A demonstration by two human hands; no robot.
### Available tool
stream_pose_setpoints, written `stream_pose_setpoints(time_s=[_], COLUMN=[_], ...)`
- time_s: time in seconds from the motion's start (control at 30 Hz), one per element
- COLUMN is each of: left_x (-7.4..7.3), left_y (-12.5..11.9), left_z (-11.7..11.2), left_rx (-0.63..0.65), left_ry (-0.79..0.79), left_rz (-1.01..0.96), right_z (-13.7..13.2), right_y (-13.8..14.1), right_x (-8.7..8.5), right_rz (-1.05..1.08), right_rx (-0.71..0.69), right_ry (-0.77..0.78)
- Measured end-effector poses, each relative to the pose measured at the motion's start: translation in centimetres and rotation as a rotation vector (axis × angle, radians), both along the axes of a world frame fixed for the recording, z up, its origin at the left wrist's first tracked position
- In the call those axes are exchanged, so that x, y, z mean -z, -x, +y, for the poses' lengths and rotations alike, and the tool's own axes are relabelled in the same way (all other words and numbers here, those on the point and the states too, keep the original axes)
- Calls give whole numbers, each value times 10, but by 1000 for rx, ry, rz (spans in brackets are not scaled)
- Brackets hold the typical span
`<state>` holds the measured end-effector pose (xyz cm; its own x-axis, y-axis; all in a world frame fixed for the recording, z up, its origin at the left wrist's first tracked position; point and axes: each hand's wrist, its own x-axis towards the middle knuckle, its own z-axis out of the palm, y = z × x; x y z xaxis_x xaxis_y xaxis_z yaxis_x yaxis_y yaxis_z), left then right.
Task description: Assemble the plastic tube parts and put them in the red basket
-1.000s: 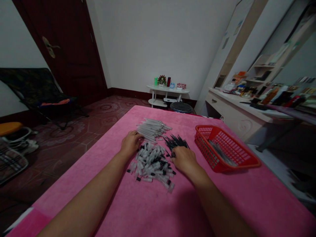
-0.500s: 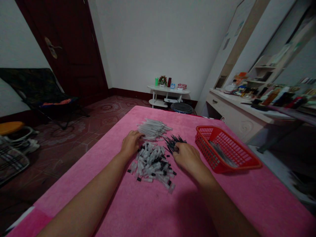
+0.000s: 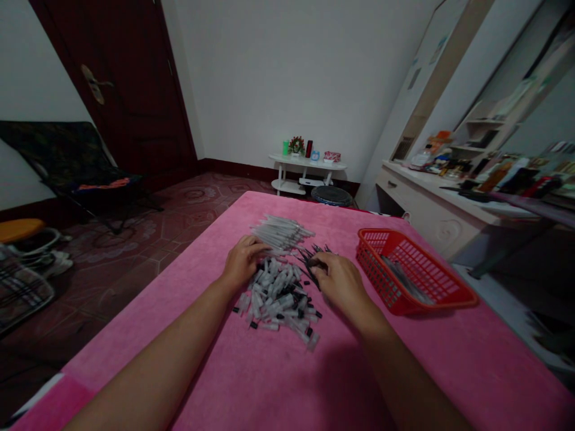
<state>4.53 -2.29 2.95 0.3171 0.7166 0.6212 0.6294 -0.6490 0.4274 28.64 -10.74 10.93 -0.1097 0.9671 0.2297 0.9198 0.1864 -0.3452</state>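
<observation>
My left hand (image 3: 242, 260) is at the near left end of a pile of thin whitish pen tubes (image 3: 281, 233), its fingers closed on a tube end. The fingertips are partly hidden. My right hand (image 3: 339, 278) reaches into a small heap of dark pointed pen tips (image 3: 308, 257), thumb and fingers pinched together on one of them; the hand covers much of the heap. Between and nearer than both hands lies a loose pile of short clear pen caps (image 3: 274, 296) with black ends.
A red plastic basket (image 3: 390, 302) holding several thin clear pieces stands to the right on the pink cloth (image 3: 278, 383). Beyond the table are a small white stand (image 3: 287, 160) and a round dark stool (image 3: 332, 194). A cluttered dresser (image 3: 431, 197) is on the right, a folding chair (image 3: 81, 161) on the left.
My left hand's fingers have moved slightly right over the tube ends. My right hand has shifted a little left and its fingers now cover more of the dark tips.
</observation>
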Motion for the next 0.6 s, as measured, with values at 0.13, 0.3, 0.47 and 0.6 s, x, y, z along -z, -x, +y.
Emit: stream_pose_setpoints(time_s=[0.13, 0.3, 0.47, 0.6], left_x=[0, -3, -6, -5], left_y=[-1, -4, -10, -14], left_z=[-1, -3, -8, -11], left_rx=[10, 38, 97, 132], left_ry=[0, -41, -71, -62], left_rz=[8, 63, 120, 124], right_z=[0, 0, 1, 1], right_y=[0, 0, 2, 7], right_x=[1, 2, 3, 6], right_rz=[-25, -42, -57, -39], right_rx=[3, -13, -51, -90], right_ry=[-4, -15, -34, -55])
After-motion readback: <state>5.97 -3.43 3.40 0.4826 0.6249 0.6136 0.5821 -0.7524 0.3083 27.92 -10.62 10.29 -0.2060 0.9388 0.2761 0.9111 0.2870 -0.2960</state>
